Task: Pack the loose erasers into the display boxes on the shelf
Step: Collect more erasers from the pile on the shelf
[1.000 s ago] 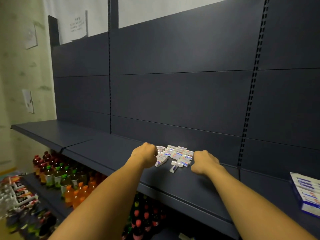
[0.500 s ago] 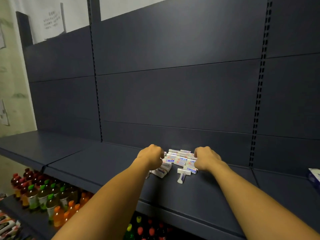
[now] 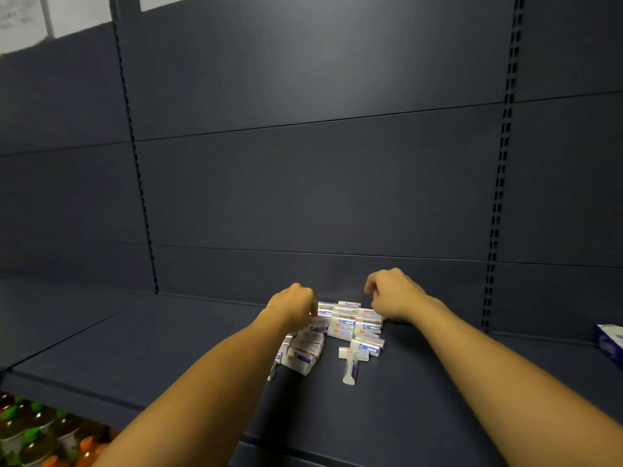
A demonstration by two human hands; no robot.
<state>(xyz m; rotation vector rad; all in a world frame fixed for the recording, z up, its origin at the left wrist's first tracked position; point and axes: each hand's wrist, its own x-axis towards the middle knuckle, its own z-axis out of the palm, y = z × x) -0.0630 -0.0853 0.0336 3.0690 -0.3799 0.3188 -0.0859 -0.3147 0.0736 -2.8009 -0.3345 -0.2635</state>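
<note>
1. The pile of loose erasers sits on the dark shelf, close to the back panel, between the two hands.
2. Most of the sleeved erasers in the back cluster lie flat with their long axis running left-right, stacked loosely on each other. The bunch nearer the left forearm is tilted and jumbled, long axes roughly left-right but skewed.
3. One stray eraser at the front points toward the camera, long axis front-to-back, with another one lying crosswise just behind it, so they make a rough T.
4. Left hand is at the left edge of the pile, fingers curled in. Looks like it's touching the erasers, but whether it's actually pinching one I can't tell, since the fingertips are hidden behind the knuckles.
5. Right hand hangs over the right back corner of the pile, fingers curled downward. Can't tell if it's got anything either.
6. A blue-and-white display box peeks in at the right edge, well apart from the pile.
7. Drink bottles with green and orange caps sit on the lower level, bottom left.
</note>
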